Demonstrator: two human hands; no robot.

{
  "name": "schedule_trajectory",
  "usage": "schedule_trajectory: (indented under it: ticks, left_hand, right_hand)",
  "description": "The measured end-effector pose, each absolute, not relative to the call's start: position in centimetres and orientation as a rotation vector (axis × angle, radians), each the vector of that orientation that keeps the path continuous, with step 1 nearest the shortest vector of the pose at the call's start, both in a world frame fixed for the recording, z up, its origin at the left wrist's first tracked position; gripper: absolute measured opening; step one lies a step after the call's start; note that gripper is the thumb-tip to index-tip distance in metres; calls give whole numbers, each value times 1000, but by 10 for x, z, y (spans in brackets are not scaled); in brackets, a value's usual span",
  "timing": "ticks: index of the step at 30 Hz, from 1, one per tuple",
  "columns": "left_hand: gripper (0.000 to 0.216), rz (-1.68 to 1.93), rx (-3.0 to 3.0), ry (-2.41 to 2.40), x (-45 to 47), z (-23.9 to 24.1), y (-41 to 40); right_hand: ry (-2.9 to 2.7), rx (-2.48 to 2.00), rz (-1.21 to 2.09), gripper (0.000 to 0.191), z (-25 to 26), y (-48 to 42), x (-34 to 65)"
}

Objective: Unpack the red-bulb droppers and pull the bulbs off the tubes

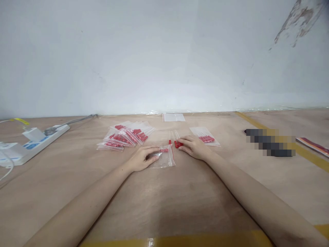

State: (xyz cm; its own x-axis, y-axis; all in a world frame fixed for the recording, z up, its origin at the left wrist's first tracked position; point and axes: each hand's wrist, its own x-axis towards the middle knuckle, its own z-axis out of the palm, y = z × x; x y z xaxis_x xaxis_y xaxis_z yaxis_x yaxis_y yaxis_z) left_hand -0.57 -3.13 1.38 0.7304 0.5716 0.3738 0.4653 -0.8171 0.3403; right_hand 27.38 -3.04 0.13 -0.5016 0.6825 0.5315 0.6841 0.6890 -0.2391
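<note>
My left hand (144, 158) holds a clear zip bag (160, 163) flat on the table, thumb and fingers closed on its left side. A red piece (163, 150) shows at the bag's upper part. My right hand (193, 146) has its fingertips closed on the red bulbs of a few droppers (177, 144) with thin clear tubes that point away from me. Just left of them is another red bulb (170, 141), close to the bag's upper right corner. The right fingers partly hide the bulbs.
Filled bags of red-bulbed droppers (125, 135) lie overlapping at the left. Another filled bag (205, 138) lies right. A flat white-looking bag (173, 117) is near the wall. A power strip (33, 145) is far left; a blurred-out dark object (272, 142) lies right.
</note>
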Motion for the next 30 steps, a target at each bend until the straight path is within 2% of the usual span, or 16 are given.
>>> schedule_trajectory:
  ticks: [6,12,18,21,25,27,30]
  left_hand:
    - [38,690,2669,839,-6,14,-33]
    - [45,610,2647,802,-7,12,-35]
    - [47,573,2643,783,-7,13,-34]
    - [45,564,2633,802,-7,14,-34]
    - [46,568,2635,794,-8,14,-33]
    - [46,574,2637,789,-8,13,-33]
    - [45,582,2627,790,-8,12,-32]
  right_hand:
    - [-2168,-1128,96,15,11,-43,252]
    - [-2233,-1257,181,18,8,-55,224]
    - [-2113,-1274,238,7,12,-60,216]
    - [-1997,-1203,501,6,26,-57,231]
    - [-1547,-1139,910,16,45,-44,265]
    - [-1341,-1162,854,19,49,-37,279]
    - [-1247,-1228,601,19,44,-30,290]
